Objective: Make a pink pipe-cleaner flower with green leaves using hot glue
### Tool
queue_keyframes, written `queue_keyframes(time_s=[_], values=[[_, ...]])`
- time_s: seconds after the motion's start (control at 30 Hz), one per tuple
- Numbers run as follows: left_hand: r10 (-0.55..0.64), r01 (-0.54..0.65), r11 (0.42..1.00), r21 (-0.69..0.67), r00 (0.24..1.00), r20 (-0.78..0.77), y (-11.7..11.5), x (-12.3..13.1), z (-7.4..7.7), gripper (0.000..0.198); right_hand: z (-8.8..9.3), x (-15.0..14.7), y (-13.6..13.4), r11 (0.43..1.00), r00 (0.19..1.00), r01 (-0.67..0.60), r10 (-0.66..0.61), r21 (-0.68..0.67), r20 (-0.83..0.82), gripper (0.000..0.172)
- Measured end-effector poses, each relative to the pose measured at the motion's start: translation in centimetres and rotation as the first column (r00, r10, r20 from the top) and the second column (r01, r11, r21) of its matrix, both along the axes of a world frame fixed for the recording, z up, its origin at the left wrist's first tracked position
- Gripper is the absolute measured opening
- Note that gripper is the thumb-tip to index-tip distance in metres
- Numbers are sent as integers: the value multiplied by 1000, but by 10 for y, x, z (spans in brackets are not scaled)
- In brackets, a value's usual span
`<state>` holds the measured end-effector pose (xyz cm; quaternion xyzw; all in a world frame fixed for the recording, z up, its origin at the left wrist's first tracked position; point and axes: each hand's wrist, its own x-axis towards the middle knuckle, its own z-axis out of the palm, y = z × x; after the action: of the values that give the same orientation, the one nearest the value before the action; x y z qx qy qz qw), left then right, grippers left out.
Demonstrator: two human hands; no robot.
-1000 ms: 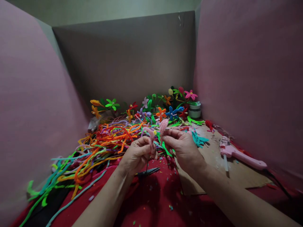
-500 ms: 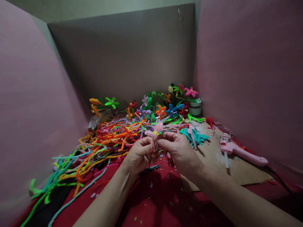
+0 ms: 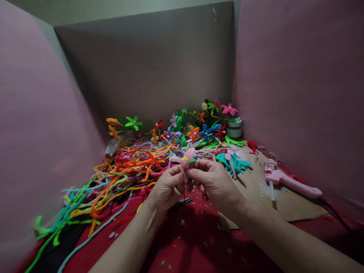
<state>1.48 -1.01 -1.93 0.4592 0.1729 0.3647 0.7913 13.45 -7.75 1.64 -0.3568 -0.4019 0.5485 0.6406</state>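
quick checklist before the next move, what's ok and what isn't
1. Left hand pinching the pink flower below its petals: ok
2. Right hand with thumb and finger at the flower: ok
3. Yellow centre visible between the petals: ok
4. Pink glue gun apart from both hands: ok
5. Glue gun hot: cannot tell
6. Red cloth free of scraps: not ok, small coloured bits lie on it

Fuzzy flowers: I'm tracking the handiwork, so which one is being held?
The pale pink flower with the yellow centre, held by the left hand and right hand; the other flowers are farther back.
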Motion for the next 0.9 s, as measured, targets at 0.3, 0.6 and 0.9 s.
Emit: queue_keyframes(time_s=[0.3,0.6,0.9], values=[[-35,35,999,-2,999,1,2,-1,-3,16,1,1,1,1000,998,-20,20,6,-59,7],[-51,51,999,-13,999,13,1,-2,-4,15,-7,2,3,998,996,-28,33,60,-82,4],[-130,130,991,-8,991,-4,3,-3,-6,12,-15,6,8,989,995,-103,102,110,12,10]])
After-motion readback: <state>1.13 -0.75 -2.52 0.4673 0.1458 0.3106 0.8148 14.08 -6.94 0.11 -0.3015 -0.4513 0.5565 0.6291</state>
